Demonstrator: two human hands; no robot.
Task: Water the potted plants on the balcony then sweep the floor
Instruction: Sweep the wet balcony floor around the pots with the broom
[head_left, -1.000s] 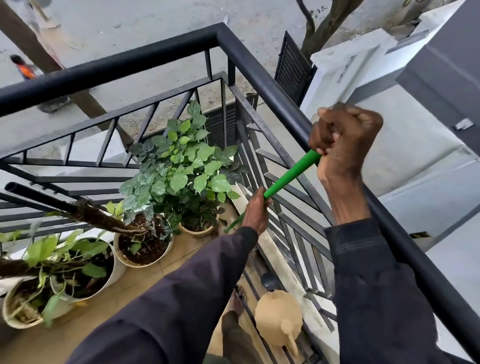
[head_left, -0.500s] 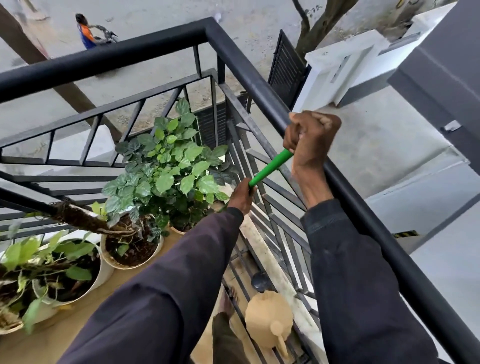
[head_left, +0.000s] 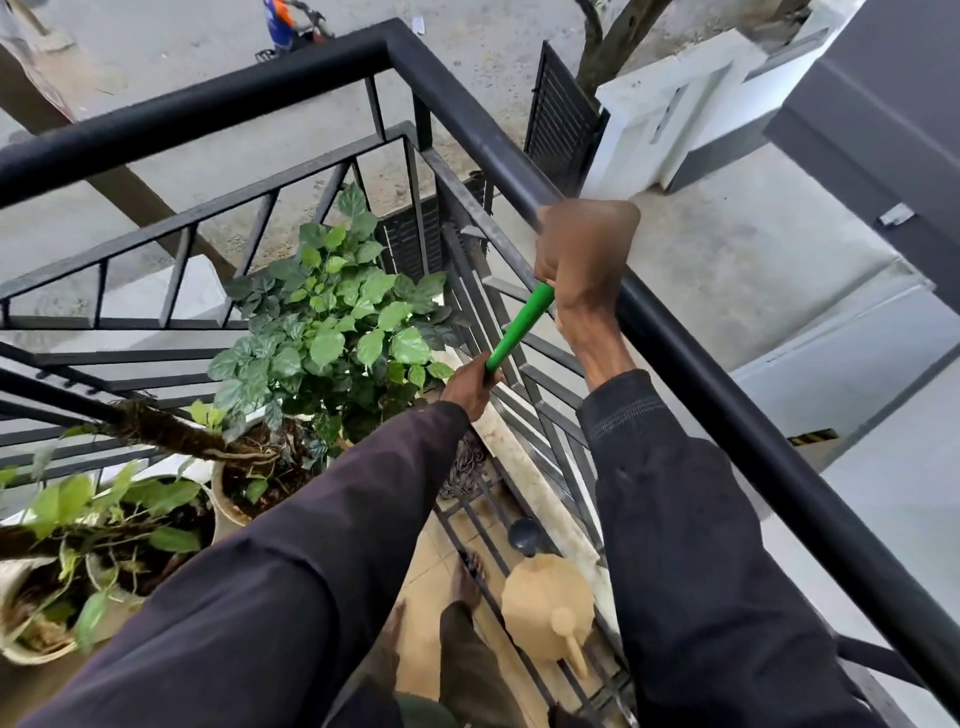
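Black railing (head_left: 208, 104) wraps the corner of a tiled balcony, with a street and a pale concrete yard below it.

The right hand (head_left: 584, 254) is clenched round the top end of a green handle (head_left: 519, 330), up beside the railing's top bar. The left hand (head_left: 467, 387) grips the same handle lower down, fingers curled round it. Between the two hands the handle slants down and to the left. Its lower part is hidden behind the left hand and the dark sleeve (head_left: 291, 571). A dark stringy bundle (head_left: 465, 462) shows just under the left wrist, against the railing bars; whether it joins the handle cannot be told.

To the left of the hands stands a leafy plant (head_left: 332, 332) in the corner. Beside it sits a white pot (head_left: 228, 504) with soil and a thick brown stem leaning over it. Nearer the left edge a second pot (head_left: 31, 654) holds pale green leaves.

Below the hands, a tan watering can (head_left: 545, 608) stands on the floor (head_left: 431, 571) close to the railing, spout pointing toward the camera. A dark round scoop (head_left: 524, 535) lies just beyond it. A bare foot (head_left: 467, 577) rests on the floor beside the can.

Down on the street, a rider (head_left: 283, 21) in blue and orange is at the top edge.
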